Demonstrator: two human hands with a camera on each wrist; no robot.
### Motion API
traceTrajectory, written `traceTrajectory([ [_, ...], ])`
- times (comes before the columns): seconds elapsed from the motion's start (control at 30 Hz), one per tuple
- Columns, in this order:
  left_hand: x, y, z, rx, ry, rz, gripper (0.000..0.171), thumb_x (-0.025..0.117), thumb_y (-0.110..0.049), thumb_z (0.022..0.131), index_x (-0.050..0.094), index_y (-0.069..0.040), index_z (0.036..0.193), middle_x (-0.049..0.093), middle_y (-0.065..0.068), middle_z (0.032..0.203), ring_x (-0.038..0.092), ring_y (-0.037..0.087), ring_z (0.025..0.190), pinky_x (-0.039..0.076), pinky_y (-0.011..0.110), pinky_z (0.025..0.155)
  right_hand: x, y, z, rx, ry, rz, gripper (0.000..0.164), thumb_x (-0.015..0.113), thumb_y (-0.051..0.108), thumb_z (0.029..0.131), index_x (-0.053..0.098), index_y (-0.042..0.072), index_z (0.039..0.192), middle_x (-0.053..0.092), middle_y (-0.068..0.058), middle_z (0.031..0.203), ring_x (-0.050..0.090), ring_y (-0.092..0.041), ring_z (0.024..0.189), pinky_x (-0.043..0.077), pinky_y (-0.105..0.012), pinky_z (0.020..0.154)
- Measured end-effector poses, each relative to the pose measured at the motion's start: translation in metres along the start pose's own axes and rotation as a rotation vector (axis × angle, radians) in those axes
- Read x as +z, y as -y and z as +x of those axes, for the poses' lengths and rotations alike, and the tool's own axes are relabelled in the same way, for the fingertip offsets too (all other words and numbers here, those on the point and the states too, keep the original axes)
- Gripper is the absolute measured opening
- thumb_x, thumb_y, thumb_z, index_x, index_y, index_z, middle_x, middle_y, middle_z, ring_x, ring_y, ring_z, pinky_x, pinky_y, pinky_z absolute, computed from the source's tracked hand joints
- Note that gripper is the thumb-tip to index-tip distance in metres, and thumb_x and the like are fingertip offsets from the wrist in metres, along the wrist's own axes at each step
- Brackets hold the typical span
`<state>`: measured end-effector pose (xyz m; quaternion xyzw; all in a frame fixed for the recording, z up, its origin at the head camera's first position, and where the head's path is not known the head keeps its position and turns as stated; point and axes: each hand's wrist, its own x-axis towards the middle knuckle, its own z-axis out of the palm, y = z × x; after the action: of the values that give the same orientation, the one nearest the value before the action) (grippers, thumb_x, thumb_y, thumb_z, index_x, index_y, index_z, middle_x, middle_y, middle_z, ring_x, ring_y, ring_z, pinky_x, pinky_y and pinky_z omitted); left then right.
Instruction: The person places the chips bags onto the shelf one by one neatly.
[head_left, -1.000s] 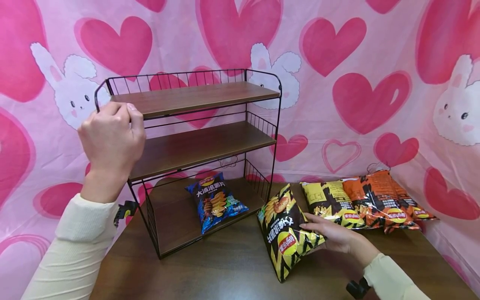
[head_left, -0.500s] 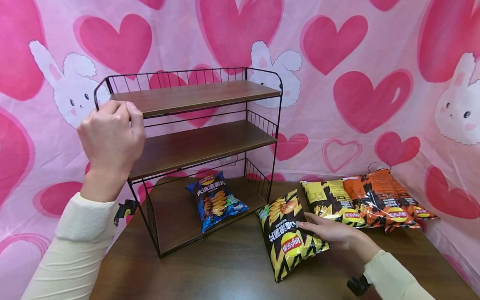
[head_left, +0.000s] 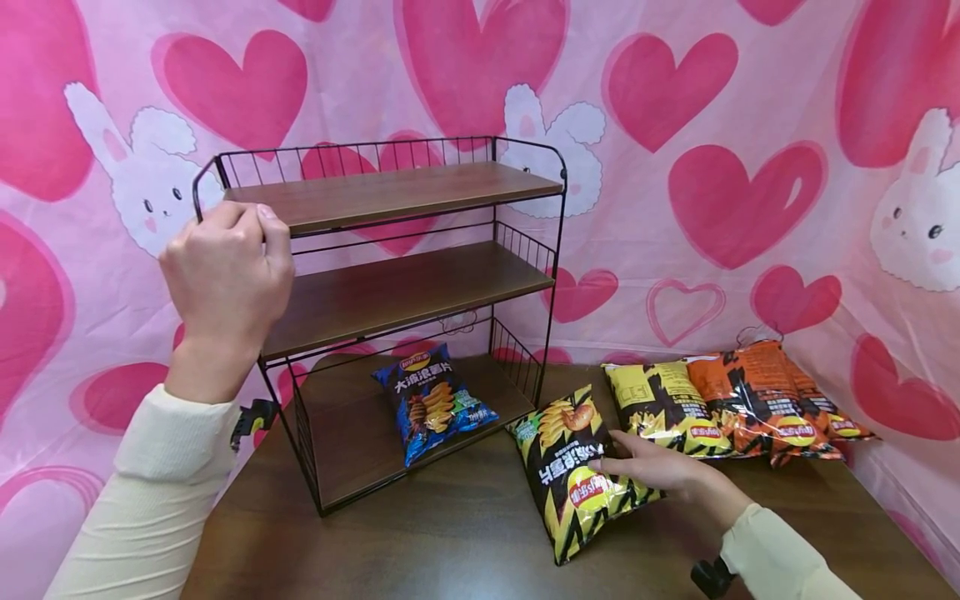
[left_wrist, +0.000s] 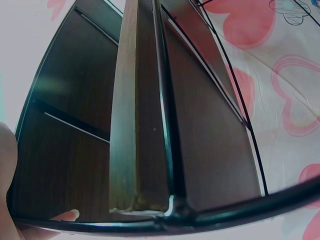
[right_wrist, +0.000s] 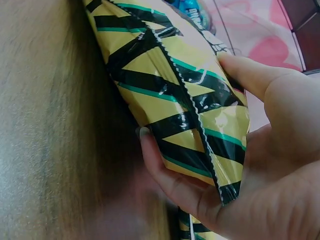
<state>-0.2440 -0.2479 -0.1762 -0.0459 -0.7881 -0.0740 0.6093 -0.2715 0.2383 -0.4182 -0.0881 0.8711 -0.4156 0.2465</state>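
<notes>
My left hand is curled round the black wire frame at the upper left corner of a three-tier shelf rack. In the left wrist view the frame's black metal rod runs beside a wooden board. My right hand holds a yellow-and-black chip bag by its right side, just in front of the rack. In the right wrist view, thumb and fingers lie on either side of the chip bag, whose crimped seam faces the camera. A blue chip bag lies on the rack's bottom shelf.
Another yellow chip bag and orange chip bags lie at the right back of the brown table. A pink heart-and-rabbit cloth hangs close behind the rack and along the right side.
The yellow-and-black bag in my right hand has tipped back slightly, so more of its front faces up. My left hand keeps its hold on the rack.
</notes>
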Motion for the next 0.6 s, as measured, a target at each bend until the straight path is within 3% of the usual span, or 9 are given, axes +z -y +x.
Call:
traceTrajectory([
  [0.23, 0.002, 0.0, 0.001, 0.001, -0.013, -0.003, 0.057, 0.038, -0.03, 0.105, 0.073, 0.012, 0.091, 0.072, 0.026, 0.092, 0.065, 0.055, 0.077, 0.046, 0.067, 0.06, 0.0, 0.005, -0.002, -0.033, -0.025, -0.059, 0.103, 0.07, 0.048, 0.094, 0.014, -0.011, 0.158, 0.023, -0.04, 0.158, 0.026, -0.059, 0.144, 0.031, -0.069, 0.111],
  [0.37, 0.003, 0.0, 0.001, -0.004, -0.015, -0.004, 0.058, 0.037, -0.031, 0.105, 0.073, 0.012, 0.091, 0.071, 0.025, 0.092, 0.065, 0.055, 0.078, 0.046, 0.068, 0.061, -0.002, 0.02, -0.005, -0.103, -0.061, -0.14, 0.102, 0.07, 0.043, 0.095, 0.013, -0.013, 0.157, 0.023, -0.041, 0.157, 0.026, -0.059, 0.144, 0.029, -0.069, 0.112],
  [0.43, 0.003, 0.0, 0.001, -0.005, -0.014, -0.002, 0.059, 0.036, -0.031, 0.105, 0.073, 0.012, 0.091, 0.072, 0.026, 0.092, 0.065, 0.055, 0.078, 0.047, 0.067, 0.061, 0.0, 0.029, -0.006, -0.162, -0.108, -0.208, 0.098, 0.069, 0.041, 0.096, 0.014, -0.013, 0.156, 0.021, -0.041, 0.158, 0.024, -0.059, 0.145, 0.027, -0.069, 0.113],
  [0.6, 0.003, 0.0, 0.001, -0.006, -0.011, 0.002, 0.059, 0.036, -0.032, 0.105, 0.074, 0.012, 0.091, 0.072, 0.025, 0.093, 0.065, 0.055, 0.078, 0.046, 0.068, 0.061, 0.019, 0.044, -0.001, -0.344, -0.306, -0.463, 0.081, 0.062, 0.038, 0.101, 0.026, -0.009, 0.156, 0.027, -0.035, 0.159, 0.037, -0.054, 0.141, 0.036, -0.067, 0.109],
])
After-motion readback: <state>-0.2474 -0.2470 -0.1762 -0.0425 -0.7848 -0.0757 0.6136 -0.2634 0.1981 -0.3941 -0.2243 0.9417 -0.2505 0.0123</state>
